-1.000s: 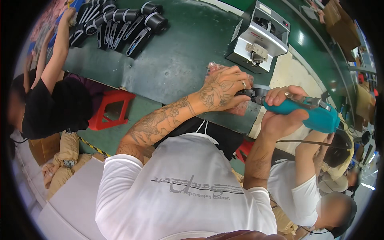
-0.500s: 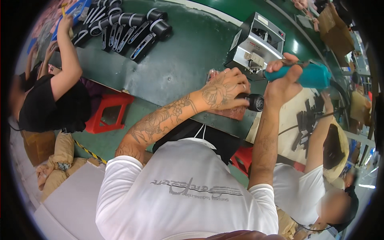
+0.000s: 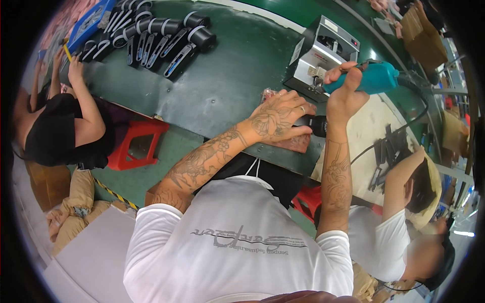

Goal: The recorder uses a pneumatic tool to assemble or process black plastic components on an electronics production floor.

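Our left hand [image 3: 280, 118] lies palm-down w/ fingers curled over a small black cylindrical part [image 3: 317, 126], pinning it at the near edge of the dark green counter [image 3: 237, 86]; only the part's right end shows past the fingers. Under the hand sits a flat reddish-brown pad [image 3: 295, 143], touching the part's underside as far as we can tell.

Our right hand [image 3: 348, 88] is closed round a teal electric screwdriver w/ a black cord [image 3: 371, 81], held up above the left hand & tilted, its tip end pointing left toward a grey box-shaped machine [image 3: 323, 53] just beside it. The cord runs off to the right.

Further out, at the far left of the counter, we see a row of black cylindrical parts w/ white bands and black strap-like pieces [image 3: 161, 35], next to a blue tray [image 3: 91, 20]. A person in a black top [image 3: 55, 129] sits on the left, both hands up at the counter edge near that tray; a red plastic stool [image 3: 136, 144] stands beside them. On the right, another person in a white shirt [image 3: 379, 237] bends over a pale surface holding dark strap pieces [image 3: 389, 151].
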A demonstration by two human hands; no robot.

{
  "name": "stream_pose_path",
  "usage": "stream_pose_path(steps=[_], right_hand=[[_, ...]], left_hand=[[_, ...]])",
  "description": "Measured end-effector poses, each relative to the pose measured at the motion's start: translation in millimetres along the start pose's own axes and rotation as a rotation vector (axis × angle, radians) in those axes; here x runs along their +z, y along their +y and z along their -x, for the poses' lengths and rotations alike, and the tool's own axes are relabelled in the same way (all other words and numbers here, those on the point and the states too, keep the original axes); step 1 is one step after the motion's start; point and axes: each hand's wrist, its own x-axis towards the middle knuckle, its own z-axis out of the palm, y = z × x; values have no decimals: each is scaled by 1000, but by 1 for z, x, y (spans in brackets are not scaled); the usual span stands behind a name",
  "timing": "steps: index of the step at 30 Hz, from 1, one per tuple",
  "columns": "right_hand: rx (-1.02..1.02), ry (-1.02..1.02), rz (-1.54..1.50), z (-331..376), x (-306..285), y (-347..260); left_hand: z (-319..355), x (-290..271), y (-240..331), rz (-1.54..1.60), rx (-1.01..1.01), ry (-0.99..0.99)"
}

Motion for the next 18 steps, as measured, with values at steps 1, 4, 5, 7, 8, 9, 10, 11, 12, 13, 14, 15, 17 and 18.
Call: stream_pose_path(steps=[1,4,5,7,8,9,10,11,12,13,14,15,17,18], right_hand=[[32,-10,13,2,1,-2],[31,24,42,19,-5,-20],[31,39,48,24,-13,-24],[48,20,15,31,-21,-35],[42,-20,21,33,-25,-36],[44,-18,21,35,-25,-35],[54,-18,39,36,-26,-35],[63,-19,57,38,-27,-34],[65,-17,58,40,-28,-34],[75,-17,41,41,-29,-33],[84,-18,23,42,-30,-31],[85,-18,22,42,-31,-29],[76,-20,12,42,-34,-26],[78,-20,10,43,-34,-24]], left_hand=[[1,1,-1,-6,-16,2],[2,0,-1,-18,-35,-8],[1,-1,1,-30,-38,-16],[0,-2,2,-15,-46,-35],[-1,-2,2,-4,-48,-52],[0,-3,1,-2,-49,-54],[1,-3,1,-9,-50,-39],[2,-3,2,-17,-52,-24],[2,-2,2,-15,-52,-27],[1,-2,2,-15,-56,-41],[1,-3,2,-14,-62,-55],[0,-3,1,-15,-63,-55],[-1,-2,1,-5,-63,-63],[-1,-2,0,-6,-66,-63]])
